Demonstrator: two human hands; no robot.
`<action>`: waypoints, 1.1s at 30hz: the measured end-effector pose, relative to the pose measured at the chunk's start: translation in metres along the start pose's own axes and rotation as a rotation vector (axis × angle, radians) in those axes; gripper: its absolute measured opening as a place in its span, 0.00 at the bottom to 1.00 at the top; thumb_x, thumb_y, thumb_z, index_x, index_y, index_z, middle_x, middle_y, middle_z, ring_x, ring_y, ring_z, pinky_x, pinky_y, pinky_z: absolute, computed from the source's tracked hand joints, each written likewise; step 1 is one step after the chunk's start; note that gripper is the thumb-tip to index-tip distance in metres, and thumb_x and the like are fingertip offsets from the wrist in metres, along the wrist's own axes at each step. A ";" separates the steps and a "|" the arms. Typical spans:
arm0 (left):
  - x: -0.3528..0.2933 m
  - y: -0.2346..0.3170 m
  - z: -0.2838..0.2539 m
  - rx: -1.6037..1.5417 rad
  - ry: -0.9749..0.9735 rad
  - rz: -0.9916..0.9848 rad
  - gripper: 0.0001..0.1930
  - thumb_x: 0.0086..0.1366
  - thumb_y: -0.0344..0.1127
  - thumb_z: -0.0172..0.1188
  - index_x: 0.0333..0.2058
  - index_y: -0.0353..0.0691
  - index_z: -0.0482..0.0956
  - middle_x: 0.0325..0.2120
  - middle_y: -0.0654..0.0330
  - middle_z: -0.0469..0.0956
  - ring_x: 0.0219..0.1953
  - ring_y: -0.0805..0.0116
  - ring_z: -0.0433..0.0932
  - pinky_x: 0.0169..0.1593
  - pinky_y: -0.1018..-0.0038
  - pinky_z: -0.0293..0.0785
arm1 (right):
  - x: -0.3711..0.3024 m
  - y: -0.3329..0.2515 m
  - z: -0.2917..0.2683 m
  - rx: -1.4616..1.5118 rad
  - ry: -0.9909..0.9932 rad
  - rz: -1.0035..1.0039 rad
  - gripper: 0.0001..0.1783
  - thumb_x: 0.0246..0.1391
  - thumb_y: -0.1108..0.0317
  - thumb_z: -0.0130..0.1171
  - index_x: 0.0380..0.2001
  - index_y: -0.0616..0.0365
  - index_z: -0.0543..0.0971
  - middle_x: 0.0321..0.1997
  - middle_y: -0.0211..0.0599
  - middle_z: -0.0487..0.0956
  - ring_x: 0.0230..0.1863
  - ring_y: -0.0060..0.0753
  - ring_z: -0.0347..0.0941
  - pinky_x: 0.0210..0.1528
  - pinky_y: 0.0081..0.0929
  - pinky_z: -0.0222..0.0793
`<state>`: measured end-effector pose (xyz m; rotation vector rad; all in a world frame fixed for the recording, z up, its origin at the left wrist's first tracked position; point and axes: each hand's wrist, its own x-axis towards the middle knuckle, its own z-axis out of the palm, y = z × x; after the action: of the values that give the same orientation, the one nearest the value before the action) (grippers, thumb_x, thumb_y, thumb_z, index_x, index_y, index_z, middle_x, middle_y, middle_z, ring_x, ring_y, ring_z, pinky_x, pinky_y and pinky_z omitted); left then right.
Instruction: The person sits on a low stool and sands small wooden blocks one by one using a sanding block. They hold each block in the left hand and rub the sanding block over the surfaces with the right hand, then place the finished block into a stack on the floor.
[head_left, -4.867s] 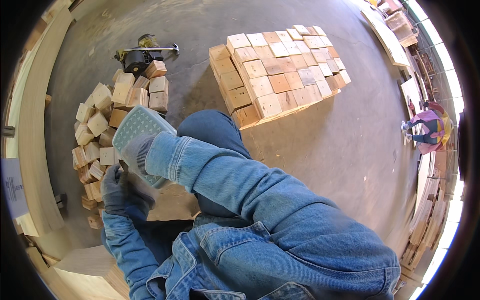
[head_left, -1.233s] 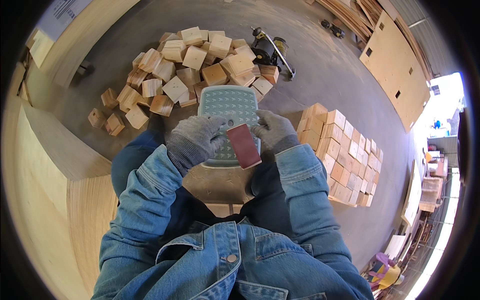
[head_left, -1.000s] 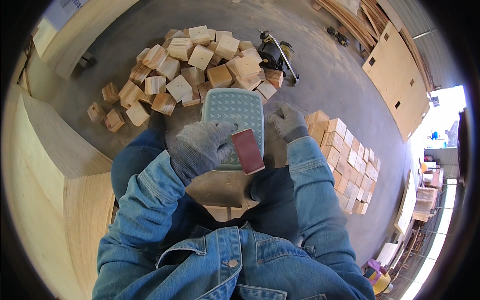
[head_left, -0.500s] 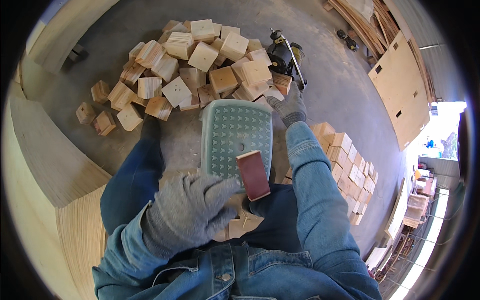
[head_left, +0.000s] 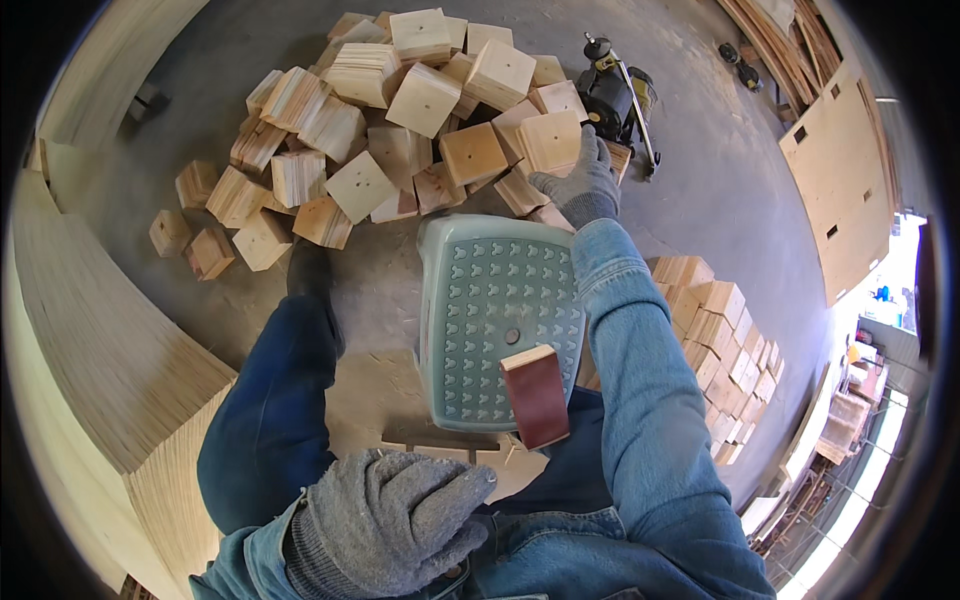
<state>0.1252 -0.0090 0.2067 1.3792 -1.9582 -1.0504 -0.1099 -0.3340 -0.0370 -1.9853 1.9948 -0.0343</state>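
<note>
Two gloved hands — right hand (head_left: pixel 578 180) clamps a wood block (head_left: pixel 548 142); lift straight, w/o toppling pile. Left hand (head_left: pixel 385 520) loose, holding nothing.

The grey concrete floor (head_left: pixel 700 200) under me carries a loose heap of square wooden blocks (head_left: pixel 400 130) ahead, with a black power tool (head_left: pixel 612 95) just beside its right edge. To my right, more blocks sit in a neat stack (head_left: pixel 725 330); plywood sheets (head_left: pixel 110 350) lie at my left.
</note>
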 end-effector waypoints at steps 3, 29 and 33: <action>0.005 0.000 0.000 0.021 -0.008 -0.013 0.33 0.56 0.38 0.75 0.61 0.43 0.75 0.49 0.55 0.80 0.45 0.51 0.82 0.45 0.57 0.77 | 0.012 0.003 0.005 -0.007 0.045 -0.018 0.72 0.39 0.39 0.82 0.80 0.49 0.50 0.82 0.46 0.58 0.78 0.58 0.60 0.76 0.51 0.62; -0.014 0.006 0.024 0.184 0.032 0.089 0.29 0.60 0.46 0.75 0.56 0.41 0.79 0.42 0.53 0.83 0.43 0.50 0.83 0.48 0.56 0.78 | -0.067 0.067 -0.089 1.629 -0.114 -0.016 0.38 0.56 0.61 0.72 0.67 0.61 0.69 0.47 0.42 0.86 0.37 0.38 0.86 0.37 0.33 0.82; -0.013 0.006 0.025 0.195 0.124 0.024 0.38 0.57 0.48 0.78 0.62 0.40 0.74 0.49 0.49 0.81 0.51 0.47 0.81 0.55 0.56 0.78 | -0.131 0.067 -0.107 1.749 -0.212 -0.083 0.44 0.52 0.60 0.74 0.70 0.59 0.68 0.51 0.44 0.85 0.42 0.45 0.86 0.39 0.39 0.83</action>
<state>0.1071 0.0117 0.1981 1.4811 -2.0219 -0.7598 -0.2041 -0.2258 0.0753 -0.7671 0.8797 -1.0781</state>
